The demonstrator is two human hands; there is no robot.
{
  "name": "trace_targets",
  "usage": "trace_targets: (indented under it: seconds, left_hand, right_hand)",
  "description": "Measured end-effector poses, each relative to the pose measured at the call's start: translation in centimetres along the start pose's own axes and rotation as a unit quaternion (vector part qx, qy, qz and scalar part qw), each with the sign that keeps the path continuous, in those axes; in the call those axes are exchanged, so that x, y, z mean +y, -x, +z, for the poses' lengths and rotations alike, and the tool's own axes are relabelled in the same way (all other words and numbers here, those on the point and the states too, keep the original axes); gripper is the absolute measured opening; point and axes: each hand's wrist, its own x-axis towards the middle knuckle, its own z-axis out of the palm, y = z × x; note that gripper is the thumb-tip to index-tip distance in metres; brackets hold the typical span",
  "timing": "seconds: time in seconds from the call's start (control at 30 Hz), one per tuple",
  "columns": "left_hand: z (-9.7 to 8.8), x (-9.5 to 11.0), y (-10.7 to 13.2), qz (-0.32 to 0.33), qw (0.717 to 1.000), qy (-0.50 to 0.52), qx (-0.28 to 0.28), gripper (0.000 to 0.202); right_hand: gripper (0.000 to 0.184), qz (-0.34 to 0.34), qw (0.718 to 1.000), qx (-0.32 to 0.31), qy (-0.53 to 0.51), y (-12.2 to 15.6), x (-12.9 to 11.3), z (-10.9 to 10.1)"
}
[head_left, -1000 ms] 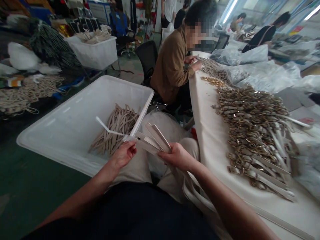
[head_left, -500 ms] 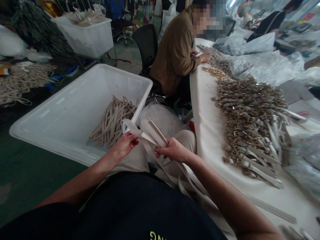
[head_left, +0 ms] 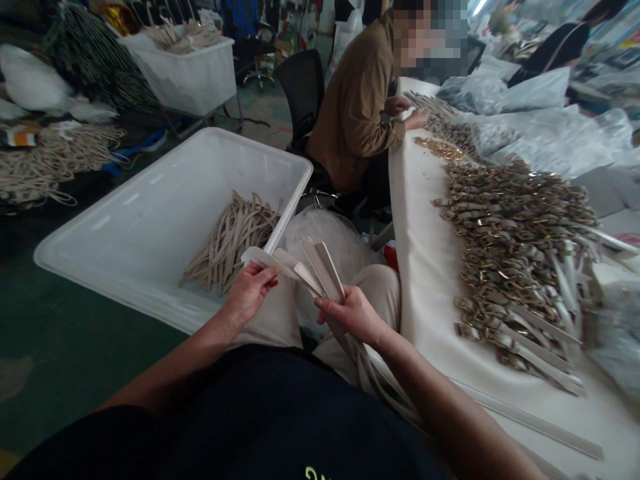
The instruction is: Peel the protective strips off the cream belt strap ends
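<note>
My right hand (head_left: 353, 311) is closed round several pale beige straps (head_left: 320, 263), whose ends fan out above the fist. Their long tails hang down across my lap and under my right forearm. My left hand (head_left: 253, 287) pinches the end of one pale strap (head_left: 259, 257) between thumb and fingers, to the left of the fan. Just beyond the left hand stands a large white plastic tub (head_left: 125, 200), with a pile of beige straps (head_left: 233, 240) lying in its right part.
To my right a white-covered table (head_left: 420, 253) bears a heap of buckled straps (head_left: 520, 247) and plastic bags (head_left: 550, 137). A person in a brown jacket (head_left: 350, 100) sits at its far end. A clear plastic bag (head_left: 325, 233) stands between tub and table.
The straps in my right hand have spread into a wider fan. The strap at my left hand, looped before, now lies straighter. The whole view has shifted slightly.
</note>
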Motion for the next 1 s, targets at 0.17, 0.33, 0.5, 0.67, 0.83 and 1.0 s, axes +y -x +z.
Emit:
trace_targets:
  seconds: [0.17, 0.33, 0.5, 0.67, 0.83, 1.0]
  left_hand:
    - [0.6, 2.5, 1.8, 0.161, 0.979, -0.125, 0.007, 0.032]
    - [-0.1, 0.9, 1.3, 0.077, 0.996, -0.04, 0.001, 0.037]
    - [-0.9, -2.0, 1.2, -0.05, 0.998, 0.044, -0.008, 0.045]
    - [0.3, -3.6, 2.5, -0.108, 0.991, 0.057, -0.063, 0.04]
    - [1.1, -3.7, 2.3, -0.115, 0.987, 0.071, -0.084, 0.039]
    - [0.5, -2.7, 1.5, -0.08, 0.993, 0.063, -0.051, 0.039]
  right_hand:
    - [0.049, -0.046, 0.999, -0.018, 0.012, 1.0, -1.2, -0.5]
    - [0.047, -0.038, 0.998, -0.016, 0.046, 1.3, -1.2, -0.8]
    - [0.034, 0.004, 0.996, -0.001, 0.088, 1.6, -1.0, -1.1]
    - [0.022, -0.003, 0.991, 0.041, 0.126, -0.9, -0.4, 0.8]
    - [0.024, 0.02, 0.996, 0.007, 0.09, -2.1, -0.2, 0.7]
    - [0.027, 0.036, 0.991, -0.028, 0.129, -0.1, 0.1, -1.3]
